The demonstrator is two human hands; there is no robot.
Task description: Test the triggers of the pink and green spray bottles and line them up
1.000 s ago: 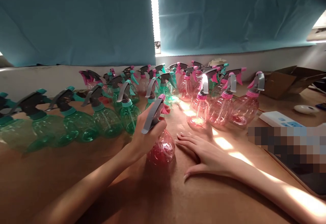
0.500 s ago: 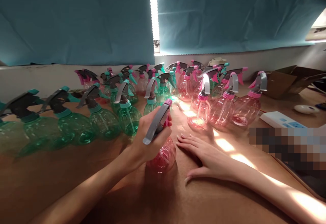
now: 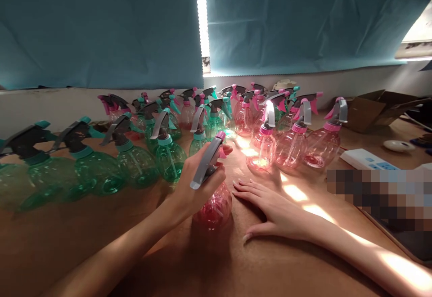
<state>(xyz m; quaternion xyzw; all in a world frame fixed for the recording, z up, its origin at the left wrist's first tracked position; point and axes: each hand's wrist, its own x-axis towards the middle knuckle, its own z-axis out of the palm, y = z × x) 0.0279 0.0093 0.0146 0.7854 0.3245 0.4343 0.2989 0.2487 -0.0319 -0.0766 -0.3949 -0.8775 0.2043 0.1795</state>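
Observation:
A clear pink spray bottle (image 3: 214, 210) with a grey and pink trigger head is right in front of me. My left hand (image 3: 197, 182) wraps round its neck below the trigger, one finger stretched out past the pink lever. The neck is hidden by my fingers. My right hand (image 3: 261, 207) lies flat on the brown table (image 3: 270, 267) to the right of that bottle, fingers spread and holding nothing. Just behind my left hand stands a green spray bottle (image 3: 170, 158). Past my right fingertips is another pink spray bottle (image 3: 261, 153).
A row of green spray bottles (image 3: 97, 171) runs along the left. Pink ones (image 3: 322, 148) stand at the right, with several mixed ones behind. A white power strip (image 3: 367, 159), a white mouse (image 3: 398, 146) and an open cardboard box (image 3: 366, 112) are far right. Blue curtains (image 3: 101, 27) hang behind.
A finger of my left hand has straightened away from the trigger while the others keep their grip. The view has shifted slightly; my right hand stays on the table.

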